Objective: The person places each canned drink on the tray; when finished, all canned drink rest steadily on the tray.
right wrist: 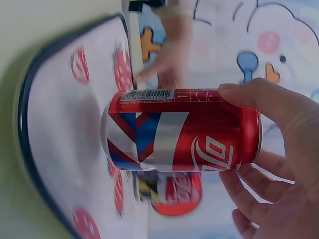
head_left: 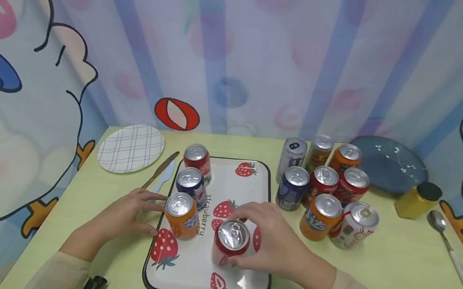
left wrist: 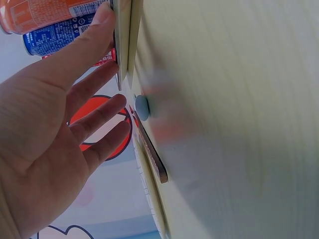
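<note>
A white tray [head_left: 252, 185] printed with strawberries lies in the middle of the table. On its left side stand a red can [head_left: 197, 160], a blue can [head_left: 190, 186] and an orange can [head_left: 182, 215] in a row. My right hand [head_left: 271, 244] grips another red can [head_left: 230, 245] low over the tray's front, thumb on one side and fingers on the other [right wrist: 286, 164]. Whether this can [right wrist: 184, 129] touches the tray [right wrist: 50, 149] I cannot tell. My left hand [head_left: 142, 213] lies flat on the table by the tray's left rim, fingers straight [left wrist: 94, 114], beside the orange can [left wrist: 45, 12].
Several more cans [head_left: 325, 184] cluster right of the tray. Behind them are a dark blue plate [head_left: 388, 162], a yellow jar [head_left: 417, 200] and a spoon [head_left: 452, 253]. A plaid plate [head_left: 130, 148] and a knife [head_left: 161, 171] lie at the left rear. A printed curtain closes the back.
</note>
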A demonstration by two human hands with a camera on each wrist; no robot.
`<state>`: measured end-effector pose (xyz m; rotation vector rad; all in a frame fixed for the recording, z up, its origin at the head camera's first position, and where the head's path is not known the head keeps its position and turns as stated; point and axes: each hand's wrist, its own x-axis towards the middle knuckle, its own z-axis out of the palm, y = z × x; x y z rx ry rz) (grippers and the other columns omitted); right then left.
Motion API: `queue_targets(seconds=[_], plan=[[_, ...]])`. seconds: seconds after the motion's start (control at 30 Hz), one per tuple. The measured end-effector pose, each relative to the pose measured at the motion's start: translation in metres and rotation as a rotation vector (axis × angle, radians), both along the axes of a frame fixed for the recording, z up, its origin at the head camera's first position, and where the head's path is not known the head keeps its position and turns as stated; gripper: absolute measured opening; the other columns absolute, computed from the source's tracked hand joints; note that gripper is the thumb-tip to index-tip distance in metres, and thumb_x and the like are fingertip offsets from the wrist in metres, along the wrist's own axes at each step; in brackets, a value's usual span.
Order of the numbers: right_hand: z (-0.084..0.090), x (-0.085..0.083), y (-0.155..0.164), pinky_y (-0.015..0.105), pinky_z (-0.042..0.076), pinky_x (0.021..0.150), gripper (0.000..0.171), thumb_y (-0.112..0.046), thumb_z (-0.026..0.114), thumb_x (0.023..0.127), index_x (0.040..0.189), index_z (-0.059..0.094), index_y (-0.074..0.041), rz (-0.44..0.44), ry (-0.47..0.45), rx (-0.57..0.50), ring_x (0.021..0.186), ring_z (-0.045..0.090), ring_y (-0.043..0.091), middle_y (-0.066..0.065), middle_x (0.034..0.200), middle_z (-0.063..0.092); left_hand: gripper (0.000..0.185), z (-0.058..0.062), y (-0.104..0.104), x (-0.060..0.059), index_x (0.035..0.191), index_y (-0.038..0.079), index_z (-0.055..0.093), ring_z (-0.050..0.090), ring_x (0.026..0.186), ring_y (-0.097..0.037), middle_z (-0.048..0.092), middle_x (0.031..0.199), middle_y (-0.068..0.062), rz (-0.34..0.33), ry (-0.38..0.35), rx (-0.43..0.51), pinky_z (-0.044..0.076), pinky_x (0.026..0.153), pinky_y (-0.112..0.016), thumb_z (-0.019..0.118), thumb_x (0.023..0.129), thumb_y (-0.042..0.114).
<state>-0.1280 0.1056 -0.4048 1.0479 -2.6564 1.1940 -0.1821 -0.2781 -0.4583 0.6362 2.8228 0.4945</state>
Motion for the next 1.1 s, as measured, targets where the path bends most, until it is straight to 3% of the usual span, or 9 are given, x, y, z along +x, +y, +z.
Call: queue_targets(seconds=[0.3,0.5,0.9,1.1], plan=[[-0.009,0.01,-0.053,0.048,0.04,0.116,0.061,-0.03,0.097,0.068,0.121,0.067,-0.025,0.103,-0.063,-0.052,0.126,0.053,0.008,-0.014,0.124,0.066,0.054,-0.001,0.001,0.0,0.123,0.026,0.077,0.047,0.142,-0.041,0.061,0.148,-0.006,-0.021,0.02,-0.007,0.039,0.116,-0.067,0.091,0.074,0.042],[-0.014,0.014,-0.08,0.04,0.044,0.113,0.059,-0.03,0.096,0.069,0.12,0.068,-0.02,0.159,-0.005,-0.05,0.123,0.056,0.006,-0.009,0.125,0.066,0.054,0.002,0.001,0.0,0.124,0.025,0.077,0.048,0.141,-0.041,0.061,0.147,-0.006,-0.033,0.026,-0.015,0.04,0.116,-0.066,0.092,0.074,0.04],[-0.024,0.016,-0.104,0.022,0.051,0.105,0.058,-0.038,0.093,0.074,0.122,0.065,-0.02,0.157,0.101,-0.008,0.12,0.056,0.007,-0.008,0.126,0.062,0.053,0.004,0.0,0.0,0.122,0.023,0.077,0.05,0.14,-0.04,0.061,0.147,-0.007,-0.048,0.03,-0.018,0.041,0.115,-0.065,0.092,0.074,0.038],[-0.024,0.017,-0.104,0.025,0.051,0.109,0.061,-0.042,0.092,0.077,0.128,0.067,-0.02,0.132,0.07,0.027,0.124,0.056,0.007,-0.007,0.131,0.062,0.053,0.003,0.0,0.0,0.122,0.022,0.077,0.049,0.141,-0.041,0.06,0.148,-0.008,-0.054,0.032,-0.006,0.037,0.117,-0.068,0.092,0.074,0.038]])
